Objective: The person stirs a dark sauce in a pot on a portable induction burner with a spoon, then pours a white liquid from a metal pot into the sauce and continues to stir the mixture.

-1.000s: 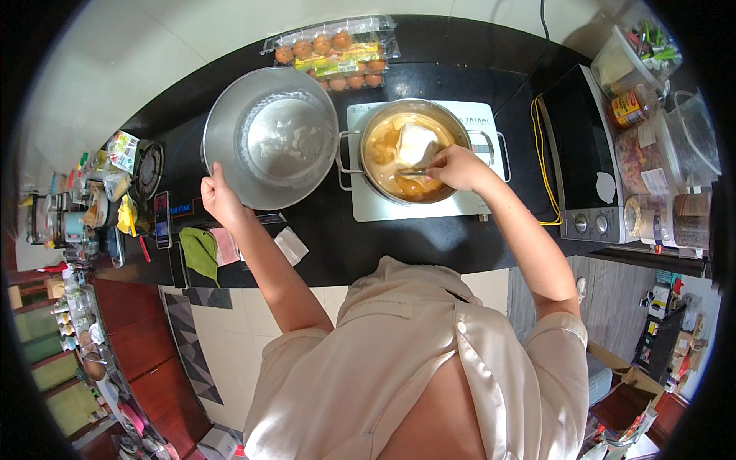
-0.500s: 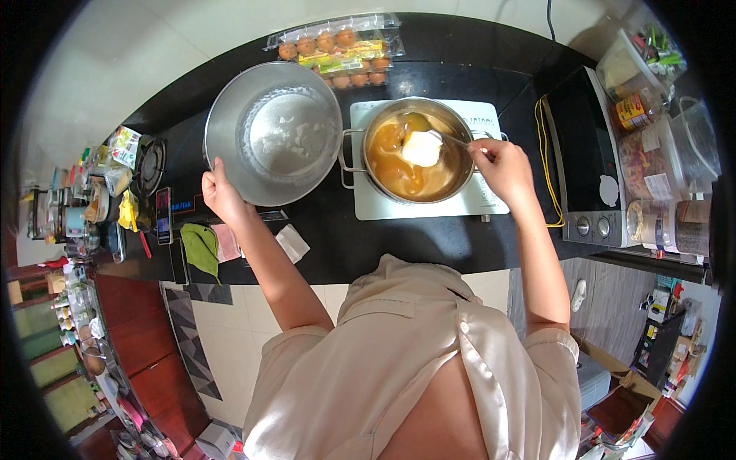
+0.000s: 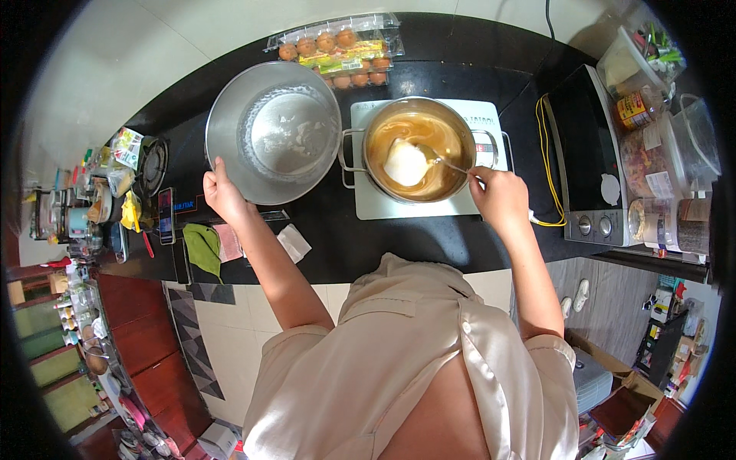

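Note:
My left hand (image 3: pixel 221 186) grips the near-left rim of a large silver metal bowl (image 3: pixel 224 126), tilted so its inside shows. White residue clings to the bowl's bottom. To the right, a steel pot (image 3: pixel 418 201) with wire handles stands on a white electric cooktop (image 3: pixel 381 208). Swirled brown liquid (image 3: pixel 438 132) fills part of the pot, and a white lump (image 3: pixel 405 165) lies in it. My right hand (image 3: pixel 497 193), fingers pinched together, holds the handle of a metal spoon (image 3: pixel 452 163) whose head dips into the liquid beside the lump.
Plastic egg cartons (image 3: pixel 337 54) lie behind the bowl. A microwave (image 3: pixel 589 153) stands at the right, with a yellow cable (image 3: pixel 540 153) beside it. A green cloth (image 3: pixel 202 249), a white tissue (image 3: pixel 293 243) and a phone (image 3: pixel 166 215) lie near the left front edge.
My right hand has shifted down and slightly left with the spoon. The white lump has moved left and nearer in the pot. The left hand and bowl have barely moved.

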A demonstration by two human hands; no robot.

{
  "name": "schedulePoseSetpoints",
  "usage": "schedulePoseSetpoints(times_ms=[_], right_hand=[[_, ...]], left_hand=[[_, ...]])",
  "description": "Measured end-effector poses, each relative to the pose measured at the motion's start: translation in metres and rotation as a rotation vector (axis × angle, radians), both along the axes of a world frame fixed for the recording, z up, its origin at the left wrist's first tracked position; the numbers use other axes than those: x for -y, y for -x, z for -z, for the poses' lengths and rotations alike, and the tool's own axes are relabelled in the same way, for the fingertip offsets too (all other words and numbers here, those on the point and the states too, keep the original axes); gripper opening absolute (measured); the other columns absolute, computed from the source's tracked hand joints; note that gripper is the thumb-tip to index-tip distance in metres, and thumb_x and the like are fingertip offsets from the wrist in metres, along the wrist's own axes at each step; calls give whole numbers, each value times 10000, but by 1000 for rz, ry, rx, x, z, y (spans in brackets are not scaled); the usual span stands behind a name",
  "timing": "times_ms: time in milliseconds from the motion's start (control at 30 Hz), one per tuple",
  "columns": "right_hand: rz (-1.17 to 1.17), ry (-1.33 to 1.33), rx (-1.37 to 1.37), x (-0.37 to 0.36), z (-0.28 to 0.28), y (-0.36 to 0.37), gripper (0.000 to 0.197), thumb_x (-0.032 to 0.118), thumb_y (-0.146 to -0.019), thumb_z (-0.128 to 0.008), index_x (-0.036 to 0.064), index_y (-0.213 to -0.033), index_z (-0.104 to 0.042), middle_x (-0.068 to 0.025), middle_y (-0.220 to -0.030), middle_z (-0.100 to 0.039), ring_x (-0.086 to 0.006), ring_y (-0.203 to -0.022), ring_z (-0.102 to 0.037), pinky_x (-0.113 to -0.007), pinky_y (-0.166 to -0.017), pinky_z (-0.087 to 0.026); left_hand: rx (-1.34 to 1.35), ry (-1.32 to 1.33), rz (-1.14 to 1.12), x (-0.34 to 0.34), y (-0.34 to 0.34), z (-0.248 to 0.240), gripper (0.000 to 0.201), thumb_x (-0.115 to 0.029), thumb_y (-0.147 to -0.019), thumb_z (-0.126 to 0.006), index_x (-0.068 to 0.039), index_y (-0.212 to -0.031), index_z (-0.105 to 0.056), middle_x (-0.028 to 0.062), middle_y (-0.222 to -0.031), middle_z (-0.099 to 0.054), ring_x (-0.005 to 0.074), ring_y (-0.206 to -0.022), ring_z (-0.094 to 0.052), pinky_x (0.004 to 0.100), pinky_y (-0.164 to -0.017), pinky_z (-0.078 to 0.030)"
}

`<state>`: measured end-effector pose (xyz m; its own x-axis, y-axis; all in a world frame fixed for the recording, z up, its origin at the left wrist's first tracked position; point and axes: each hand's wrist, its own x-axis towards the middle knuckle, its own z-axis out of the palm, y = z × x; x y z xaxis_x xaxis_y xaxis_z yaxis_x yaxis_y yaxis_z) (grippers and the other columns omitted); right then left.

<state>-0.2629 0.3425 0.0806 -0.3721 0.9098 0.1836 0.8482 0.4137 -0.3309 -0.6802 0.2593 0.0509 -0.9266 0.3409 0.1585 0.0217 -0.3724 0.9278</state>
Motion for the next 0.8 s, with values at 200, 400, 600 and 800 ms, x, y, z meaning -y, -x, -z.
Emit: schedulePoseSetpoints(times_ms=[200, 400, 600, 800], right_hand=[[-4, -42, -104, -1, -22, 1, 135, 211, -823, -665, 131, -880, -758, -143, -695, -681, -308, -654, -676, -395, -642, -547], [53, 119, -86, -8, -41, -8, 146, 223, -830, -664, 125, -868, -765, -139, -684, -678, -286, -612, -670, -382, -618, -537], [-15, 16, -72, -3, -75, 7, 143, 194, -829, -640, 109, -837, -755, -143, -682, -675, -315, -626, -665, -393, -619, -535], [-9, -30, -79, 1, -79, 10, 136, 178, -823, -640, 98, -829, -750, -142, -698, -680, -308, -638, -671, -397, -631, -541]], left_hand=[[-3, -15, -2, -6, -4, -9, 464, -68, -934, -619, -140, -604, -302, -26, -625, -509, 50, -574, -437, 221, -551, -399], [-202, -20, -8, -38, -23, -42, 480, -78, -930, -634, -140, -611, -281, -60, -599, -412, 33, -564, -341, 212, -520, -310], [-514, -150, 63, -83, -67, -71, 475, -29, -916, -623, -108, -617, -263, -14, -691, -501, 36, -627, -346, 200, -569, -326], [-590, -106, 66, -103, -103, -80, 442, -8, -892, -620, -63, -602, -292, 215, -1082, -691, 107, -815, -602, 248, -677, -468]])
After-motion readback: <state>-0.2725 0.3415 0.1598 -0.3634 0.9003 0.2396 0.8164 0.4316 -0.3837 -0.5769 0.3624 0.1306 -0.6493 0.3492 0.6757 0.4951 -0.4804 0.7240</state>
